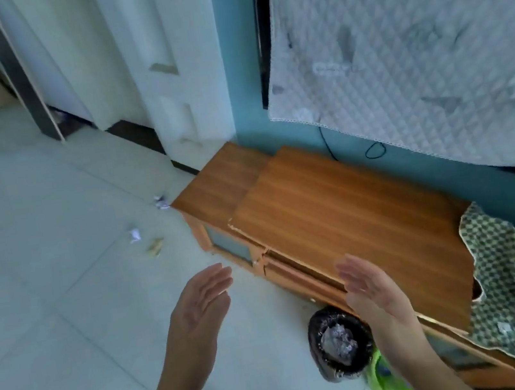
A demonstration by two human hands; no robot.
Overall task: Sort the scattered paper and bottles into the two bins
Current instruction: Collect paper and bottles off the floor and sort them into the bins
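Both grips are spread flat and nothing is held: left hand (200,308), right hand (369,291). Beyond the black bin (340,343), 2 paper balls (134,235) (161,202) are seen on the floor, up-left, nearer the left hand

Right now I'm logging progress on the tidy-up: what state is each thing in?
Left hand: open, empty.
Right hand: open, empty.
Black bin: upright, holding crumpled paper.
Green bin: mostly hidden behind the right arm.
Paper balls: loose on the floor.
Cabinet: doors shut.
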